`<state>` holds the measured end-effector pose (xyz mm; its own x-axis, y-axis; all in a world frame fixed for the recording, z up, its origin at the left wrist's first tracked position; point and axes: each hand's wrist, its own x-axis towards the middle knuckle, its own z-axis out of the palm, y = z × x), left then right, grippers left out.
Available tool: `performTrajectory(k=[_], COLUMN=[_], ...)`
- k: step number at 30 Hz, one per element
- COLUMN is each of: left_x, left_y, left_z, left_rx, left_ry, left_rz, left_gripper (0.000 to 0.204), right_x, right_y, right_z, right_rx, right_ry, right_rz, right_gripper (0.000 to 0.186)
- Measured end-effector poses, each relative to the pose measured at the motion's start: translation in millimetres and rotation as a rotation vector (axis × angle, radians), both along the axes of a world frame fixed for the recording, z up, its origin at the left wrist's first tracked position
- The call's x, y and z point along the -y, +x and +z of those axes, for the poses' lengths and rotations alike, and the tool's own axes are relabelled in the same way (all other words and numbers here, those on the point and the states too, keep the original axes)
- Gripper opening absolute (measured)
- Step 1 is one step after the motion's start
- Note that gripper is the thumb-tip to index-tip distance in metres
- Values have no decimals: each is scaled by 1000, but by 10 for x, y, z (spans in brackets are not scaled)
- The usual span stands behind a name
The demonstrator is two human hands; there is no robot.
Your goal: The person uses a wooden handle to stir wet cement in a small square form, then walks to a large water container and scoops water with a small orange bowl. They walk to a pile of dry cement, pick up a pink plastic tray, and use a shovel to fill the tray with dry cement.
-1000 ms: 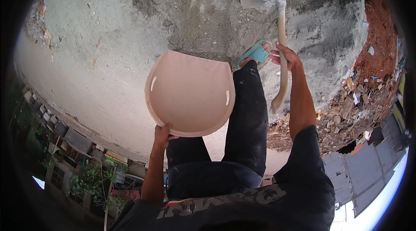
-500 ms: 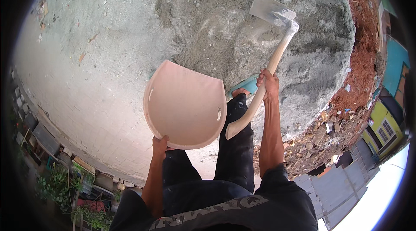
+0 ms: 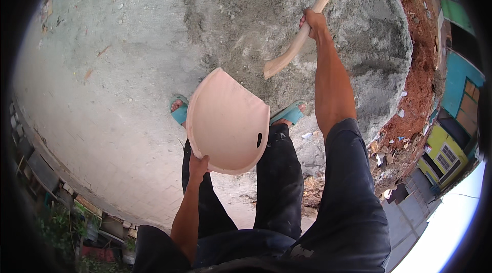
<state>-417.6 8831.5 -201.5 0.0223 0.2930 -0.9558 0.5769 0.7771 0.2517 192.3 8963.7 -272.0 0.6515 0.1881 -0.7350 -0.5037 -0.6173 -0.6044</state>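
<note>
My left hand (image 3: 198, 166) grips the near left rim of a pale pink scoop-shaped pan (image 3: 228, 124), held in front of my legs. The pan has a cut-off far edge and a dark slot near its right rim; nothing lies in it. Stretched out ahead on the right, my right hand (image 3: 312, 23) is wrapped round the wooden handle of a hoe (image 3: 289, 57). The hoe's blade is out of the picture; only the whitish top of its handle end shows at the upper edge. Under the hoe spreads a grey heap of sand or mortar mix (image 3: 241, 27).
My feet in teal sandals (image 3: 292, 113) stand at the heap's near edge. Red soil (image 3: 417, 63) and scattered rubble border it on the right, with a yellow-green building (image 3: 446, 152) beyond. Pale paving (image 3: 97, 134) stretches left, toward plants (image 3: 61, 227) and stacked clutter.
My right hand has pushed the hoe forward and up, taking its blade out of view. The pan has tilted and shifted slightly right, showing my left sandal.
</note>
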Motion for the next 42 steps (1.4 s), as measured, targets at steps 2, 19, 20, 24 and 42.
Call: performTrajectory(k=[2, 19, 20, 24, 42], left_x=[13, 5, 40, 252, 388], left_y=[119, 250, 201, 53, -225], left_z=[-238, -972, -1042, -1285, -1409], left_rx=[29, 38, 56, 52, -23], left_ry=[29, -90, -108, -96, -172], left_rz=[-1, 168, 182, 206, 146], left_gripper=[62, 66, 66, 65, 46], right_x=[160, 2494, 2585, 2591, -410], right_y=[-86, -2904, -2986, -2724, -508], right_z=[-245, 2049, 2194, 2452, -108], right_rx=[-176, -491, -503, -467, -657], right_ry=[75, -97, -136, -73, 302], right_rz=[-39, -24, -16, -95, -49], right_gripper=[12, 17, 17, 18, 7])
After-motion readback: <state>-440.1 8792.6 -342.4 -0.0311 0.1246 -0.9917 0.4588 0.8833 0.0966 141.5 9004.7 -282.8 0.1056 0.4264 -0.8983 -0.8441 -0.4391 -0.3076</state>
